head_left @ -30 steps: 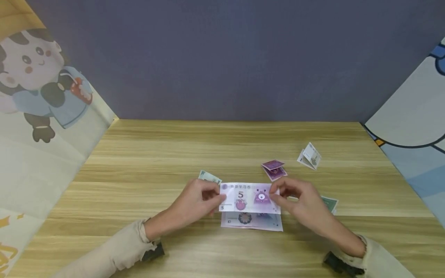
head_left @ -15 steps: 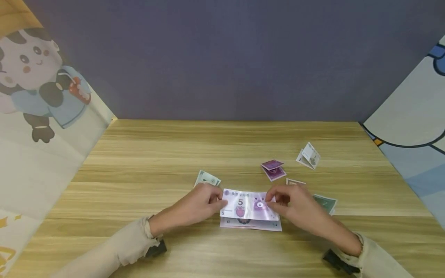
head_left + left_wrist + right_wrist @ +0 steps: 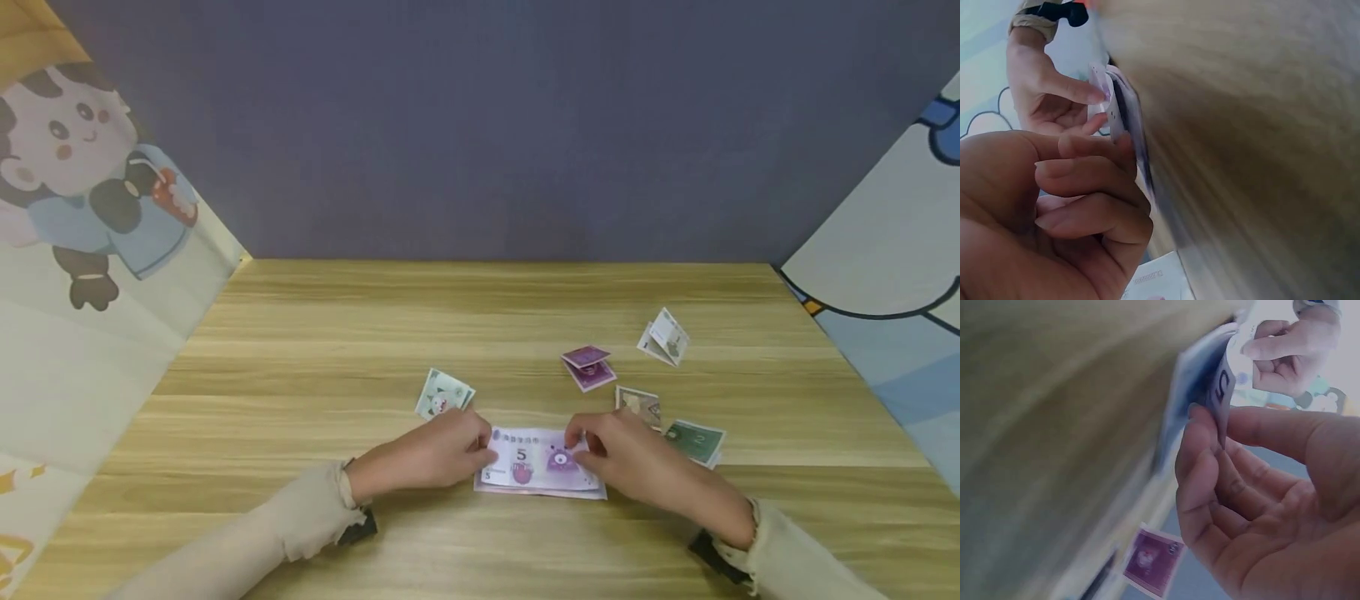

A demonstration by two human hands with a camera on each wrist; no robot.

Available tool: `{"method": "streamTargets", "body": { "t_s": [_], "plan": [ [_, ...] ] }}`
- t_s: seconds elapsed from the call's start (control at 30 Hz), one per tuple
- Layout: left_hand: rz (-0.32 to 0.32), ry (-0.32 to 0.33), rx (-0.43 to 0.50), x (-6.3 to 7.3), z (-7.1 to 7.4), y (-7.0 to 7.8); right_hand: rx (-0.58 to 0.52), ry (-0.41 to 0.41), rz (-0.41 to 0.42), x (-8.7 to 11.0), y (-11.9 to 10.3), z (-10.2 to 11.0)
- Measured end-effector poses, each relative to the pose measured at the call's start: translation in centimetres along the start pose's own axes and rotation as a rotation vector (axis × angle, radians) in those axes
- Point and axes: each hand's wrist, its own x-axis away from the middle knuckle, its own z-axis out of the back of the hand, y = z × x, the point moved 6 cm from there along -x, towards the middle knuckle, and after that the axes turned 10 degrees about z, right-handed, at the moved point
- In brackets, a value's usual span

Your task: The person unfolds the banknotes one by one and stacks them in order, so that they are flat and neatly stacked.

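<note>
In the head view, a pale purple play banknote marked 5 (image 3: 536,462) is stretched flat between both hands. My left hand (image 3: 438,450) pinches its left end between thumb and fingers, and my right hand (image 3: 622,458) pinches the right end. Beneath it, a larger play banknote (image 3: 540,493) shows only as a thin strip along the front and side edges. In the right wrist view, the upper note (image 3: 1222,390) curves slightly, with a narrow gap between it and the lower one (image 3: 1172,412). Curled fingers of the left hand hide much of both notes in the left wrist view.
Around the hands on the wooden table (image 3: 360,317) lie a green-white note (image 3: 444,390), a folded dark purple note (image 3: 588,367), a folded white note (image 3: 666,337), a brownish note (image 3: 641,403) and a green note marked 2 (image 3: 696,442). A dark panel (image 3: 510,133) stands behind.
Both hands have lowered the 5 note toward the front, so it now covers most of the note below, whose 10 was visible earlier. The brownish and green notes have come into fuller view.
</note>
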Motion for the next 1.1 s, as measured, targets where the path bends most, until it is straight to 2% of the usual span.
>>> {"method": "streamTargets", "body": {
  "t_s": [0.3,0.53,0.7,0.8,0.97,1.1],
  "plan": [
    [0.046,-0.01,-0.038,-0.4,-0.1,0.1,-0.062,-0.093,0.016,-0.5,1.3,-0.5],
    [0.071,0.007,-0.035,-1.2,0.2,0.0,-0.024,-0.099,-0.038,-1.2,2.1,-0.1],
    [0.079,0.002,-0.047,-1.5,0.2,-0.2,-0.011,-0.102,-0.022,-1.1,1.8,-0.1],
    [0.063,0.022,-0.088,-1.3,0.2,-0.1,0.012,-0.102,-0.017,-1.1,1.3,-0.2],
    [0.063,0.073,-0.175,-0.9,0.5,0.1,0.097,-0.092,-0.061,-1.0,0.8,-0.2],
    [0.075,0.088,-0.192,-0.8,0.7,0.1,0.146,-0.073,-0.073,-1.1,0.6,-0.2]
  ]
}}
